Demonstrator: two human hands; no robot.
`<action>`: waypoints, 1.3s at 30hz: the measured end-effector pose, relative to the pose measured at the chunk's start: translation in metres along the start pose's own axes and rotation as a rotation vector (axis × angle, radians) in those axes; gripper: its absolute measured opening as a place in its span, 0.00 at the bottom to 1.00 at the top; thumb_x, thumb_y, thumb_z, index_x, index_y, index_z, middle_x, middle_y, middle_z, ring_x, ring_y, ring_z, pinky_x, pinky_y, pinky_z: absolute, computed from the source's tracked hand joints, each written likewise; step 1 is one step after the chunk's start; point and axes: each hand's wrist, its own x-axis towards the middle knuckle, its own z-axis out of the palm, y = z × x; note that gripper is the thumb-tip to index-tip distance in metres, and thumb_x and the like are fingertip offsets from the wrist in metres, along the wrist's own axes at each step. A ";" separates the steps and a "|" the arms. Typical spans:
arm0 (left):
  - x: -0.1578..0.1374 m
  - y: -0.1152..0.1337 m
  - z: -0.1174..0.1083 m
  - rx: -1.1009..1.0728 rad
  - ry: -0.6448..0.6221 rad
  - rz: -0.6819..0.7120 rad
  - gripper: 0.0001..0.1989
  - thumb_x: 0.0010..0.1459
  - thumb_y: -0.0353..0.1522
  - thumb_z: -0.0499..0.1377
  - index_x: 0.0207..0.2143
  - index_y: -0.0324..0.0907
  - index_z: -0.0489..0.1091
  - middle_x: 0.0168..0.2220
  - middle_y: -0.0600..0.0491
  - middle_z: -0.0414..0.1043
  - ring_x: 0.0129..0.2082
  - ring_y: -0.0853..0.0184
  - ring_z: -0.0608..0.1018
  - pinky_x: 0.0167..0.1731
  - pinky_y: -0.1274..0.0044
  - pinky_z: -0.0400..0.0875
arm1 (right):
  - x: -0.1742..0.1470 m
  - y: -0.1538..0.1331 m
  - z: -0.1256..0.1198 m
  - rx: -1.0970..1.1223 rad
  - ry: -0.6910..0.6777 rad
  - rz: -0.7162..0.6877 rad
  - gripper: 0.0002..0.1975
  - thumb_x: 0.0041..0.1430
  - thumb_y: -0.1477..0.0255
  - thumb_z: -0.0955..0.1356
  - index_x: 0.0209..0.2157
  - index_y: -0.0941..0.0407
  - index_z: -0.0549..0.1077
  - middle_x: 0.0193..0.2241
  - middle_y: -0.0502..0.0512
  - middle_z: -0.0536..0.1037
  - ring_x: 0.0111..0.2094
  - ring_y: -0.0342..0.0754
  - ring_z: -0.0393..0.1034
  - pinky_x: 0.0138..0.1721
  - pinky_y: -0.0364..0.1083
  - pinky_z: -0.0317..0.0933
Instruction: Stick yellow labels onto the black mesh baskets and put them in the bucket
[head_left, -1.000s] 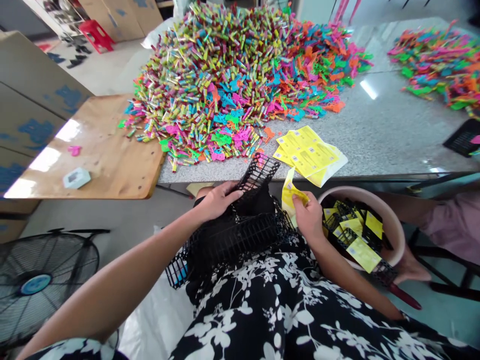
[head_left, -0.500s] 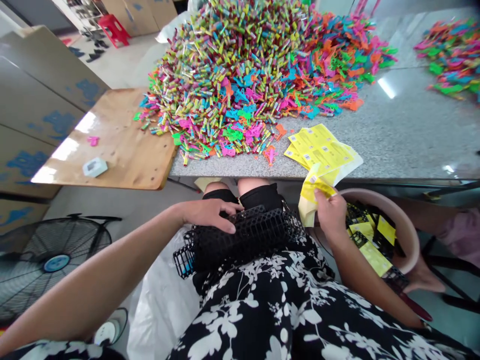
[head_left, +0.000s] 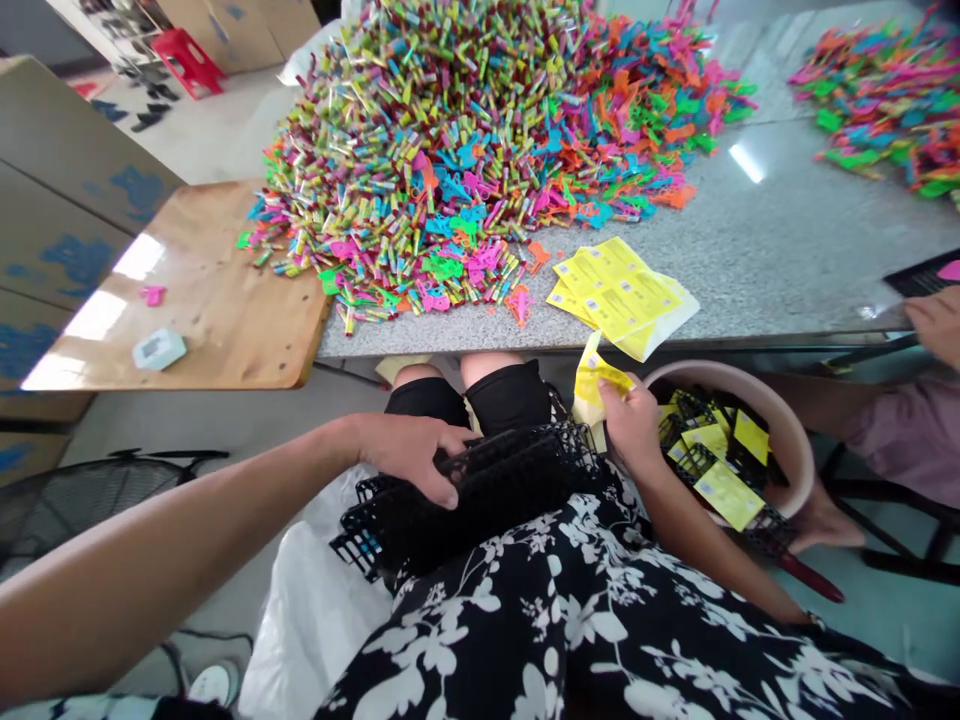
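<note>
Black plastic grids (head_left: 480,490) lie stacked across my lap. My left hand (head_left: 416,450) grips the upper one near its left end, thumb on the near side and fingers partly hidden behind it. Pinched in my right hand (head_left: 632,425) is a curled yellow label sheet (head_left: 592,385) with white backing, just right of the grids. More yellow label sheets (head_left: 619,295) lie fanned on the table edge above that hand. To its right, a pinkish tub (head_left: 801,470) holds several black grids bearing yellow labels (head_left: 729,495).
A large heap of small colourful plastic pieces (head_left: 442,150) covers the grey table (head_left: 750,260). Another heap (head_left: 885,100) lies far right. A wooden board (head_left: 225,290) adjoins at left, near a fan (head_left: 75,510). A co-worker's hand (head_left: 937,320) is at the right edge.
My left fingers have closed onto the upper grid, which is lifted and tilted slightly. The right hand still holds the label sheet. The view shifted right, and a co-worker's hand has appeared.
</note>
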 end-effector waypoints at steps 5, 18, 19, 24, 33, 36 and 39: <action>-0.013 0.012 0.027 0.085 0.161 0.013 0.09 0.53 0.36 0.69 0.38 0.45 0.79 0.68 0.55 0.66 0.65 0.56 0.73 0.65 0.73 0.66 | -0.004 0.004 0.003 0.066 -0.023 0.021 0.18 0.63 0.53 0.70 0.38 0.55 0.78 0.33 0.57 0.83 0.33 0.54 0.76 0.35 0.49 0.68; -0.051 0.018 0.030 0.505 0.558 -0.054 0.09 0.55 0.36 0.65 0.39 0.46 0.80 0.68 0.53 0.67 0.60 0.54 0.75 0.63 0.69 0.68 | -0.005 0.000 -0.008 0.030 0.015 -0.002 0.19 0.62 0.53 0.70 0.38 0.56 0.78 0.31 0.54 0.81 0.31 0.51 0.72 0.34 0.48 0.64; -0.049 0.016 0.034 0.557 0.597 -0.059 0.10 0.55 0.37 0.65 0.39 0.46 0.80 0.68 0.52 0.67 0.61 0.52 0.75 0.63 0.66 0.68 | -0.005 -0.001 -0.009 0.031 0.016 -0.006 0.19 0.62 0.53 0.70 0.38 0.56 0.78 0.31 0.54 0.81 0.31 0.51 0.72 0.34 0.48 0.64; -0.020 0.016 0.087 0.750 0.706 -0.187 0.06 0.57 0.36 0.65 0.34 0.43 0.77 0.68 0.44 0.66 0.61 0.44 0.72 0.59 0.52 0.70 | -0.006 -0.001 -0.012 0.030 0.038 -0.027 0.20 0.61 0.52 0.71 0.38 0.56 0.79 0.32 0.56 0.83 0.32 0.53 0.73 0.36 0.50 0.66; 0.016 0.022 0.163 0.607 0.697 -0.265 0.05 0.61 0.32 0.65 0.40 0.41 0.73 0.76 0.39 0.49 0.77 0.35 0.46 0.72 0.43 0.47 | 0.012 -0.013 -0.036 0.079 0.114 -0.119 0.21 0.61 0.53 0.72 0.41 0.57 0.81 0.36 0.60 0.85 0.34 0.55 0.77 0.39 0.54 0.71; 0.012 0.026 0.161 0.569 0.650 -0.246 0.05 0.61 0.31 0.65 0.40 0.41 0.73 0.75 0.38 0.52 0.77 0.37 0.46 0.73 0.44 0.46 | 0.026 -0.029 -0.040 0.133 0.146 -0.202 0.19 0.62 0.54 0.72 0.42 0.56 0.81 0.38 0.60 0.85 0.37 0.57 0.79 0.44 0.56 0.73; 0.010 0.026 0.159 0.556 0.652 -0.248 0.06 0.61 0.32 0.64 0.41 0.42 0.74 0.75 0.38 0.53 0.77 0.37 0.47 0.72 0.44 0.48 | 0.031 -0.044 -0.035 0.167 0.104 -0.284 0.18 0.63 0.55 0.71 0.43 0.55 0.80 0.40 0.60 0.85 0.41 0.57 0.80 0.48 0.57 0.73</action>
